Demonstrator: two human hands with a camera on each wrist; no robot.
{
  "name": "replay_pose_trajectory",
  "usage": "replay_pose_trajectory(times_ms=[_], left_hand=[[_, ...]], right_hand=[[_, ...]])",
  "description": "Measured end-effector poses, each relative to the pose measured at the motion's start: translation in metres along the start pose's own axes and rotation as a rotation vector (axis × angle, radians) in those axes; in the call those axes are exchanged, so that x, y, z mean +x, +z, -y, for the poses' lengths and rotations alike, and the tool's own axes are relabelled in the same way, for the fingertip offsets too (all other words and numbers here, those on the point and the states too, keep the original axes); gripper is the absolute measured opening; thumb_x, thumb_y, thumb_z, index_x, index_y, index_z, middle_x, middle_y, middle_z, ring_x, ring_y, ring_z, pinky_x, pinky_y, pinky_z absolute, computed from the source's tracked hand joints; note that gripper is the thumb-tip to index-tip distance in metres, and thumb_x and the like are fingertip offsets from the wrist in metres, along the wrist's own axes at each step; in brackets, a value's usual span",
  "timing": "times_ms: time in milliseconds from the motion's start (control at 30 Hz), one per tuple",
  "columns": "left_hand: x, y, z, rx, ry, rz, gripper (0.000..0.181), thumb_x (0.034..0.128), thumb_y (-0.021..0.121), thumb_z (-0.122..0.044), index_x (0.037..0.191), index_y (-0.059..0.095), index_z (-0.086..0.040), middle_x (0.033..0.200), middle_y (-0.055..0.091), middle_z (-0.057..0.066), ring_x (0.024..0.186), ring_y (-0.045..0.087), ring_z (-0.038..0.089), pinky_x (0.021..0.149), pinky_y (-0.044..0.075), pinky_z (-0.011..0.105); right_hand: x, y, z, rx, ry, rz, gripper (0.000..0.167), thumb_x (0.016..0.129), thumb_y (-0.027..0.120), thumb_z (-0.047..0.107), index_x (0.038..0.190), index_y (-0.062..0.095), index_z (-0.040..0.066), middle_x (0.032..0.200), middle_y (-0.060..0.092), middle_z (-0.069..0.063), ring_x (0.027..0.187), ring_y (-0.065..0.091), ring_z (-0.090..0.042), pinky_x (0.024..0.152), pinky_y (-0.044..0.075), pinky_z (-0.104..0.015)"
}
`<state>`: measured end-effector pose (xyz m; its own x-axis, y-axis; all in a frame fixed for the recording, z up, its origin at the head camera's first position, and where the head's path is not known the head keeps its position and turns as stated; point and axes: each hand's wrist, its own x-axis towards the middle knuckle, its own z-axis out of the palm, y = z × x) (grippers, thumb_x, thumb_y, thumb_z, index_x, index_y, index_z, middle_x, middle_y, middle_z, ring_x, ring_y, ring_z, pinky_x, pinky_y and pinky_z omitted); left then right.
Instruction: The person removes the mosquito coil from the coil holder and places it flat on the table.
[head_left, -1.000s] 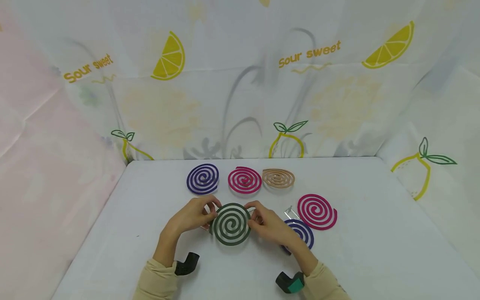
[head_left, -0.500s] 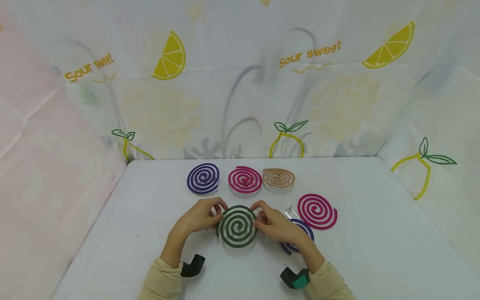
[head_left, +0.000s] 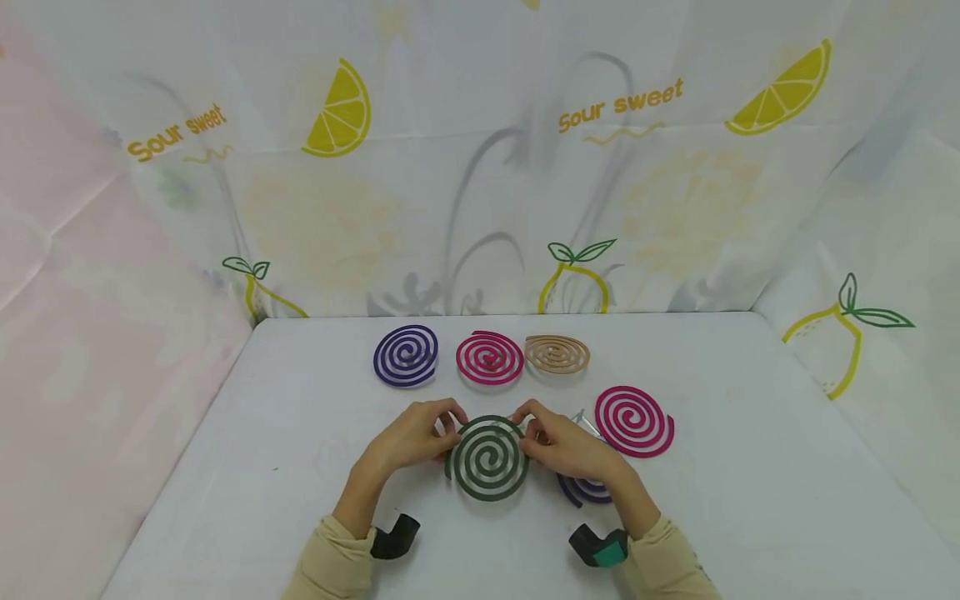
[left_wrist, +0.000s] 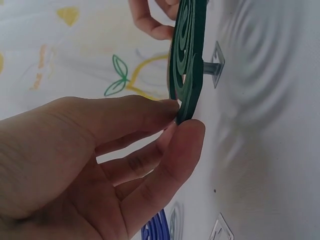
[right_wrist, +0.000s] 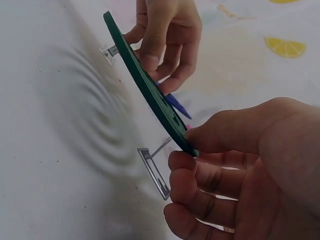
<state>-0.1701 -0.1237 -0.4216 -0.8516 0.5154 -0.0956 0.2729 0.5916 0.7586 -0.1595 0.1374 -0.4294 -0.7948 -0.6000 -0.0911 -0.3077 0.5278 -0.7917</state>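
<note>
The left hand (head_left: 420, 433) and right hand (head_left: 567, 443) pinch opposite rims of a dark green, matte, flat spiral coil (head_left: 491, 457), each thumb and forefinger parted only by the coil's thickness, the remaining fingers loosely curled. The coil is held above the smooth white table (head_left: 225, 467), its ringed shadow falling there. A shiny silver metal stand (right_wrist: 155, 174) shows near the right fingertips. Both hands angle inward from cuffed beige sleeves (head_left: 330, 558).

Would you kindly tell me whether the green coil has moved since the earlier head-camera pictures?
Yes, the green coil has shifted right and slightly downward in the head view, judged against the back row's pink coil.
</note>
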Motion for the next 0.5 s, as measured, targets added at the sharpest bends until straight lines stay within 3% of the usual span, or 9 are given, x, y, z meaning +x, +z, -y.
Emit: replay_pose_trajectory(times_ms=[500], left_hand=[[0.0024,0.0098,-0.0056,0.013,0.013,0.033,0.021,0.0862,0.063,-0.003,0.107,0.060,-0.004,0.083,0.060,0.004,0.053,0.056,0.007,0.052,0.046,0.021]], right_hand=[[-0.0043,-0.0062,-0.0061,-0.068,0.004,0.050,0.027,0.092,0.055,0.013,0.117,0.044,0.010,0.073,0.052,0.005,0.057,0.045,-0.002,0.054,0.042,-0.020]])
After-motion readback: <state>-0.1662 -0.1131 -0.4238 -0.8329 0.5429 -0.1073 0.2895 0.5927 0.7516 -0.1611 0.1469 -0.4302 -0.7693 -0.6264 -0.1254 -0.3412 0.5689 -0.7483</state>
